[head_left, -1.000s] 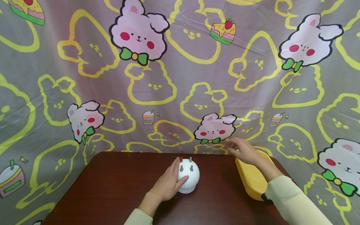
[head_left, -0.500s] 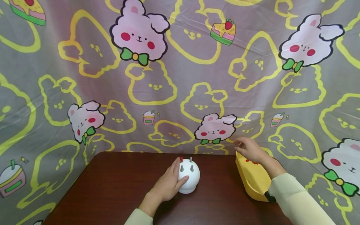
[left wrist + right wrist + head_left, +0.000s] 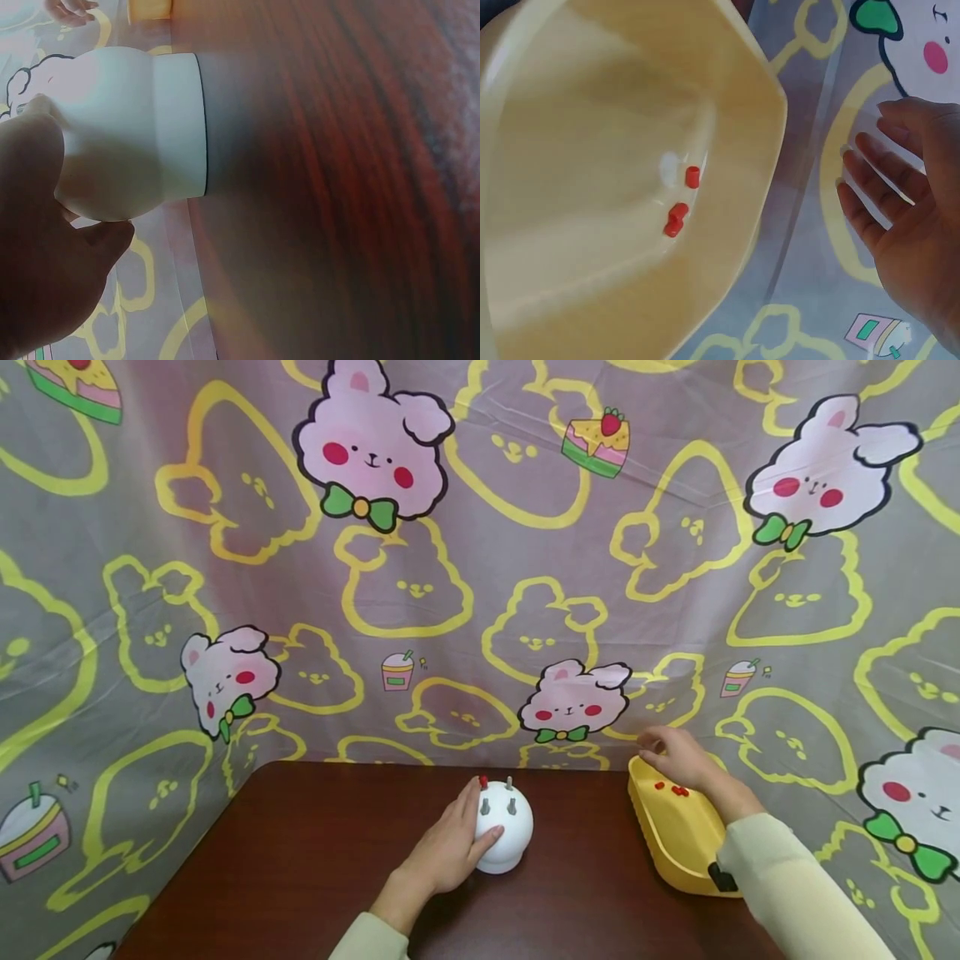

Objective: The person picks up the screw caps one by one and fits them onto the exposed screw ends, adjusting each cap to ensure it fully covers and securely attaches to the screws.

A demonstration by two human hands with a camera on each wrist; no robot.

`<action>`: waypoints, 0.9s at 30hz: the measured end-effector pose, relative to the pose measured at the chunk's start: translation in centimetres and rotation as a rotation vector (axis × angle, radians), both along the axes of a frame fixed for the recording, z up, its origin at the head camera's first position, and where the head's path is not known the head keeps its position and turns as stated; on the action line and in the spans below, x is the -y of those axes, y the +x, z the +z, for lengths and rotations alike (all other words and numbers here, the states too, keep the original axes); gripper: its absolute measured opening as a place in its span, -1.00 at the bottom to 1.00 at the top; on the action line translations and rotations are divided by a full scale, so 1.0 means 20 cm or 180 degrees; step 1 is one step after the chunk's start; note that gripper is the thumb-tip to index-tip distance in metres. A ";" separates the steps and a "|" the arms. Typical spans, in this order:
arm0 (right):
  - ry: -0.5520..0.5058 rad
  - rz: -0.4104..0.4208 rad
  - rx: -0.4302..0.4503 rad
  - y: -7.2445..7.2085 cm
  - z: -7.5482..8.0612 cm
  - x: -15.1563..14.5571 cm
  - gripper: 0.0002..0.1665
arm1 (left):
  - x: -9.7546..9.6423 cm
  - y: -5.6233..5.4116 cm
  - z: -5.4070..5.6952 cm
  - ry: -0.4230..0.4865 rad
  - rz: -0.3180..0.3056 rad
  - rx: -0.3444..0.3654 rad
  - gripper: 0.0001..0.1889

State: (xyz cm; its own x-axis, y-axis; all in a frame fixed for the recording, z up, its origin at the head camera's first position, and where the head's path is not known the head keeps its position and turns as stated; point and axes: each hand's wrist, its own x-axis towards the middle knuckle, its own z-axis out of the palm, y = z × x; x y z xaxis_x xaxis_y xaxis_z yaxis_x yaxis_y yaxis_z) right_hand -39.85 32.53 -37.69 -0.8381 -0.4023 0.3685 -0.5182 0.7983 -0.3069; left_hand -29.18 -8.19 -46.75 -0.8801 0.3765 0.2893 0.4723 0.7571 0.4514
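Note:
Near the middle of the table stands a white ball-shaped body (image 3: 508, 831) on a short round base. Grey pegs (image 3: 512, 807) stick out of its top, and one peg at the back left bears a small red piece (image 3: 483, 782). My left hand (image 3: 442, 847) holds the ball from its left side, thumb in front, fingers behind. Over the far end of a yellow tray (image 3: 678, 835), my right hand (image 3: 686, 762) hovers with loosely bent fingers. It holds nothing in the right wrist view. Several small red cylinders (image 3: 693, 177) lie in the tray.
A dark red-brown table (image 3: 322, 852) carries these things. Close behind it and at both sides hangs a patterned cloth (image 3: 480, 552) with rabbit faces. A black strap or band (image 3: 723, 877) shows at the right wrist, over the tray's near end.
My right hand has moved rightward and slightly back over the tray, uncovering the red cylinders in it. The tray seems slightly shifted or more exposed. My left hand stays on the ball.

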 end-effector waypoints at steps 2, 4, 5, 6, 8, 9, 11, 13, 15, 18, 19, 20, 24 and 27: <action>-0.0008 0.0005 0.0004 -0.01 0.00 -0.01 -0.82 | 0.00 0.00 0.01 -0.0005 0.0006 0.0011 -0.08; -0.0008 -0.0011 0.0006 -0.02 -0.01 -0.02 -0.83 | 0.00 0.00 0.01 0.0001 0.0007 0.0015 -0.08; -0.0016 -0.0018 0.0009 -0.02 -0.01 -0.02 -0.82 | 0.00 0.00 0.01 0.0008 0.0004 0.0018 -0.08; -0.0023 -0.0036 0.0017 -0.02 -0.01 -0.03 -0.82 | 0.00 0.00 0.01 0.0015 0.0000 0.0015 -0.08; -0.0036 -0.0038 0.0056 -0.02 -0.01 -0.04 -0.80 | 0.00 0.00 0.01 0.0014 0.0001 0.0019 -0.08; -0.0046 -0.0046 0.0080 -0.02 -0.01 -0.04 -0.79 | 0.00 0.00 0.01 0.0010 0.0000 0.0015 -0.07; -0.0068 -0.0057 0.0130 -0.03 -0.01 -0.05 -0.78 | 0.00 0.00 0.01 0.0005 -0.0003 0.0015 -0.07; -0.0078 -0.0062 0.0167 -0.03 -0.01 -0.07 -0.77 | 0.00 0.00 0.00 0.0000 -0.0002 0.0014 -0.07; -0.0094 -0.0101 0.0193 -0.04 -0.01 -0.07 -0.77 | 0.00 0.00 0.01 -0.0005 0.0000 0.0000 -0.07; -0.0090 -0.0141 0.0212 -0.05 -0.02 -0.09 -0.75 | 0.00 0.00 0.01 -0.0007 0.0008 0.0004 -0.07; -0.0074 -0.0152 0.0219 -0.05 -0.02 -0.09 -0.75 | 0.00 0.00 0.01 0.0000 0.0010 0.0004 -0.07; -0.0064 -0.0164 0.0224 -0.06 -0.02 -0.09 -0.75 | 0.00 0.00 0.01 0.0002 0.0009 0.0005 -0.07; -0.0004 -0.0191 0.0237 -0.06 -0.04 -0.11 -0.78 | 0.00 0.00 0.01 0.0019 0.0000 0.0031 -0.07; -0.0020 -0.0217 0.0266 -0.06 -0.05 -0.13 -0.81 | 0.00 0.00 0.01 0.0020 -0.0005 0.0046 -0.07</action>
